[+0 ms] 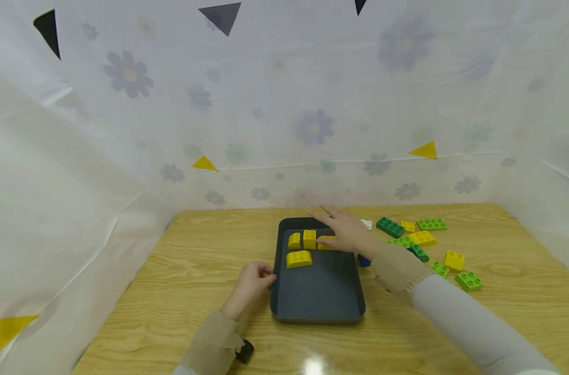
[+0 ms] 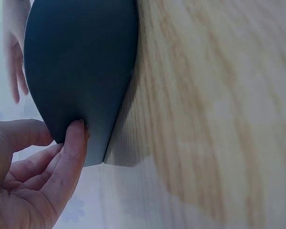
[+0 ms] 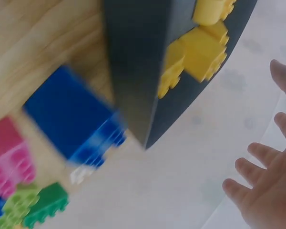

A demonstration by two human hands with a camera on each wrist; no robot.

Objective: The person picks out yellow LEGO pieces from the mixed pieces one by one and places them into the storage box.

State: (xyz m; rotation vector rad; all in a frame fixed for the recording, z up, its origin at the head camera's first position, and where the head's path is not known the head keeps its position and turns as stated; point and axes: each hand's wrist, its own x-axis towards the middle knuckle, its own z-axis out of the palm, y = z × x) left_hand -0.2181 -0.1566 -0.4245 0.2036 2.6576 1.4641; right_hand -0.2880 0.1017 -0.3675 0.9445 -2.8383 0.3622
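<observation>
Right grip (image 1: 346, 232) spread wide near yellow bricks (image 1: 309, 239) inside the tray (image 1: 319, 294); left grip (image 1: 250, 285) pinches its wall.

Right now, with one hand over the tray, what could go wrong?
1. The right hand is over the tray's far end, near the yellow bricks, so its fingers might knock one out of place.
2. The left hand holds the tray's side; a sudden tug could perhaps make those bricks slide.
3. The blue brick lies close beside the tray, so moving the tray sideways might push it.
</observation>
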